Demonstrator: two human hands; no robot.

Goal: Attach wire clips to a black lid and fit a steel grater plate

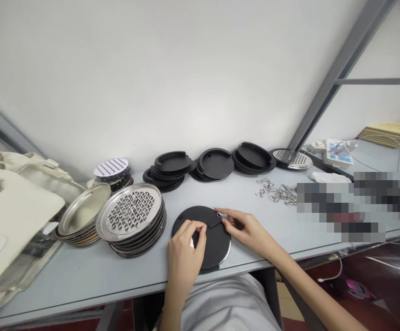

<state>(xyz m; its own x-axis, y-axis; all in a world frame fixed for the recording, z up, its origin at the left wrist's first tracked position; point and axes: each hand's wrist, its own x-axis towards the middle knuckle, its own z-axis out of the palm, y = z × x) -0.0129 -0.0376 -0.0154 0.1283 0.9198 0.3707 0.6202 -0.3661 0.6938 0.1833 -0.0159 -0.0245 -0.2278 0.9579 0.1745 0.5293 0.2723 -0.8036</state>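
Note:
A round black lid [208,257] with a metal rim showing at its right edge lies flat on the bench in front of me. Above its left half, my left hand [186,246] has thumb and forefinger pinched together, and any small thing between them is hidden. A bit of white shows beneath its fingers. My right hand [243,225] pinches a small bent metal wire clip [220,214] at the lid's upper right edge. Similar wire clips [284,195] lie in a loose pile to the right.
Left of the lid stand a stack of metal grater discs [131,214] and a stack of round metal lids [84,209]. Black lids [216,164] are piled along the wall. A perforated metal disc [292,159] lies farther right. Cream bags [14,216] fill the left end.

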